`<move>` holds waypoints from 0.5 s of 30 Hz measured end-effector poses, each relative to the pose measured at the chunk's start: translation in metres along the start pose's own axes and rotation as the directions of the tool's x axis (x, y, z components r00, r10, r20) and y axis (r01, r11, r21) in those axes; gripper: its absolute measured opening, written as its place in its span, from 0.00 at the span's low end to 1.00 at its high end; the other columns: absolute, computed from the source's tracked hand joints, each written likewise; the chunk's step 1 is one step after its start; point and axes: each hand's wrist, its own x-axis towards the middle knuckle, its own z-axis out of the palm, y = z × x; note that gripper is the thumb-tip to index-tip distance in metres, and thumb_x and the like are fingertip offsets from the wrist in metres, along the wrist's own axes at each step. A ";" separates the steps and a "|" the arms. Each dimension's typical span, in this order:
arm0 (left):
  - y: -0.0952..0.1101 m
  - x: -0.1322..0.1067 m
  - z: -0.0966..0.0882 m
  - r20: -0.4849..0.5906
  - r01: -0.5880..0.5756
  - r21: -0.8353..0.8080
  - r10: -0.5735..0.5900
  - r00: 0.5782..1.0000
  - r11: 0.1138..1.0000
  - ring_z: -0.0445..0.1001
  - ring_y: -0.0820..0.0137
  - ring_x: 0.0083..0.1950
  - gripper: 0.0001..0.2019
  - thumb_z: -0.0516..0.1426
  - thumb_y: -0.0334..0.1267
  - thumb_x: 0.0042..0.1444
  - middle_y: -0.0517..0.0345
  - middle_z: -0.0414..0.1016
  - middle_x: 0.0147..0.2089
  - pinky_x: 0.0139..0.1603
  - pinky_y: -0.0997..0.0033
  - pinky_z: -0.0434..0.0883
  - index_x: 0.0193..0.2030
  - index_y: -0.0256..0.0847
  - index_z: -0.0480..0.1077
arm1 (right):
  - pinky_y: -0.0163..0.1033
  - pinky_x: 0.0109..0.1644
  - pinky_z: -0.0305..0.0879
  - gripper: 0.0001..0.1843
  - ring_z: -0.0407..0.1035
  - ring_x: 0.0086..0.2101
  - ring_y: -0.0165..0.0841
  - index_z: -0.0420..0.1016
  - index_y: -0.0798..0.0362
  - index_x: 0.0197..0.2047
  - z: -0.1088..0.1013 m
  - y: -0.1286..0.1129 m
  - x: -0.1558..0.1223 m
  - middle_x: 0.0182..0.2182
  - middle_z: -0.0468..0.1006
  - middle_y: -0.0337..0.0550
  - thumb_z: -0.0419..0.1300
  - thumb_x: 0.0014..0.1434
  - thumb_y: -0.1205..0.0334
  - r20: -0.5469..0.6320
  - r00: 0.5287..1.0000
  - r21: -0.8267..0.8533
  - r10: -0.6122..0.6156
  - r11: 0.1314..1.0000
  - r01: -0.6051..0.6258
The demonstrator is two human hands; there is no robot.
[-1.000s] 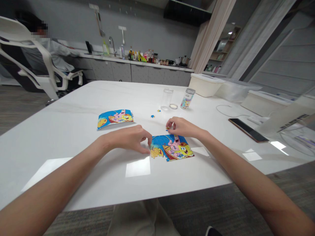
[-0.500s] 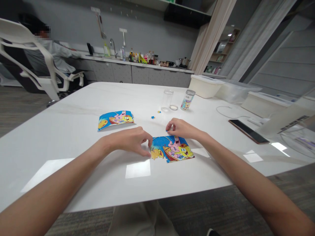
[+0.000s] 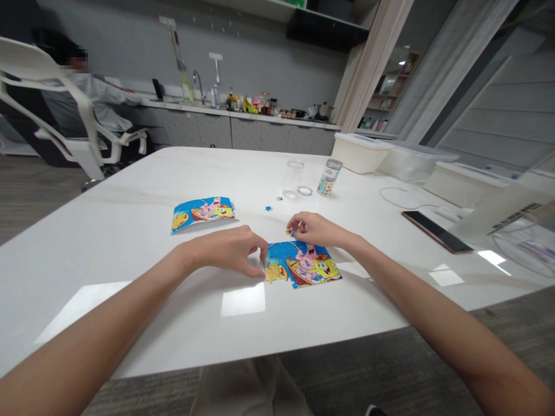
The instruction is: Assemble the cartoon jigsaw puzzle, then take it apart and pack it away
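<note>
A partly assembled jigsaw puzzle (image 3: 310, 268) with cartoon figures in a boat lies on the white table, with a gap along its near edge. My left hand (image 3: 229, 248) rests at its left edge, thumb and index finger apart and touching that edge. Just above the puzzle's far edge, my right hand (image 3: 316, 228) pinches a small puzzle piece (image 3: 288, 232) between thumb and fingers. Two small loose spots of pieces, a blue puzzle piece (image 3: 268, 208) and a yellowish puzzle piece (image 3: 279, 198), lie farther back. To the left is a curved picture sheet (image 3: 203, 214) with the same scene.
A clear jar (image 3: 293, 179), a ring-like lid (image 3: 304, 190) and a printed can (image 3: 329, 178) stand behind the pieces. On the right are a phone (image 3: 436, 231), a cable and storage boxes (image 3: 362, 153). A person sits by a white chair (image 3: 82, 115) at back left.
My right hand has shifted slightly left and lifted, and the piece in its fingers now shows more. My left hand stays at the puzzle's left edge.
</note>
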 end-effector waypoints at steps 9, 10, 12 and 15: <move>0.001 0.001 -0.001 0.030 0.024 0.000 -0.024 0.999 1.000 0.59 0.77 0.23 0.12 0.63 0.46 0.49 0.66 0.61 0.21 0.27 0.74 0.55 0.37 0.42 0.76 | 0.40 0.41 0.66 0.13 0.68 0.33 0.32 0.75 0.56 0.42 0.002 -0.003 -0.001 0.38 0.75 0.48 0.57 0.53 0.67 0.001 1.000 -0.060 -0.003 0.998 0.003; 0.001 0.001 -0.001 0.031 0.023 0.001 -0.023 0.999 1.000 0.59 0.77 0.23 0.12 0.63 0.46 0.49 0.66 0.61 0.22 0.27 0.74 0.55 0.37 0.42 0.76 | 0.40 0.41 0.66 0.12 0.68 0.33 0.33 0.75 0.56 0.41 0.001 -0.003 -0.001 0.38 0.75 0.48 0.57 0.53 0.66 0.007 1.000 -0.057 0.003 0.998 -0.003; 0.002 0.001 -0.002 0.031 0.023 0.003 -0.023 0.999 1.000 0.60 0.77 0.24 0.12 0.63 0.46 0.49 0.66 0.62 0.22 0.28 0.75 0.55 0.37 0.42 0.76 | 0.40 0.42 0.66 0.10 0.69 0.34 0.33 0.75 0.56 0.40 0.000 -0.004 -0.002 0.38 0.74 0.48 0.57 0.54 0.65 0.015 1.000 -0.054 0.013 0.998 -0.012; 0.003 0.000 -0.002 0.024 0.023 0.007 -0.023 0.999 1.000 0.59 0.77 0.24 0.12 0.62 0.46 0.49 0.66 0.61 0.22 0.28 0.75 0.55 0.37 0.43 0.76 | 0.40 0.43 0.66 0.09 0.69 0.34 0.33 0.75 0.56 0.40 0.001 -0.003 -0.001 0.39 0.73 0.49 0.58 0.55 0.65 0.012 1.000 -0.048 0.012 0.999 -0.011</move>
